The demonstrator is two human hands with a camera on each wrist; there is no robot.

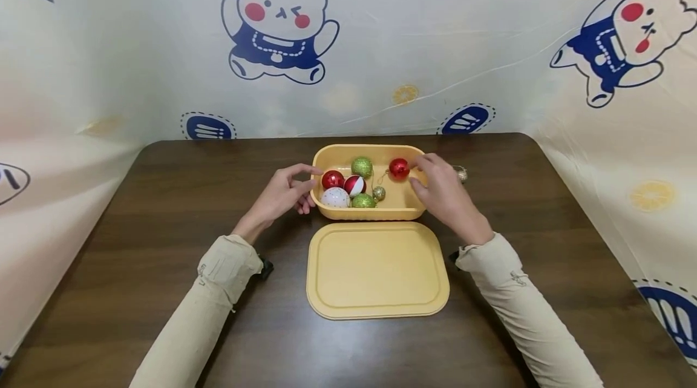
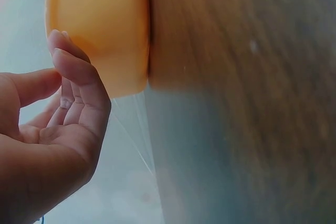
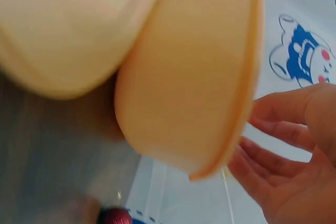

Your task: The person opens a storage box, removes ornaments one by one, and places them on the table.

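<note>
A yellow plastic box (image 1: 370, 213) holds several Christmas baubles: a shiny red bauble (image 1: 399, 169), a second red bauble (image 1: 333, 180), a green glitter bauble (image 1: 362, 166), a red-and-white bauble (image 1: 355, 185), a white speckled bauble (image 1: 335, 197) and a small gold bauble (image 1: 379, 193). My left hand (image 1: 284, 193) is at the box's left rim, its fingers loosely bent with nothing in them. Over the right rim reaches my right hand (image 1: 443, 189), fingertips beside the shiny red bauble. In the right wrist view, its fingers (image 3: 275, 121) are spread at the rim.
A yellow lid (image 1: 378, 270) lies flat on the dark wooden table (image 1: 163, 267), in front of the box. Just beyond the right hand sits a small gold ornament (image 1: 461, 174). A dark red bauble (image 3: 115, 216) shows on the table in the right wrist view. A printed curtain (image 1: 381, 31) hangs behind.
</note>
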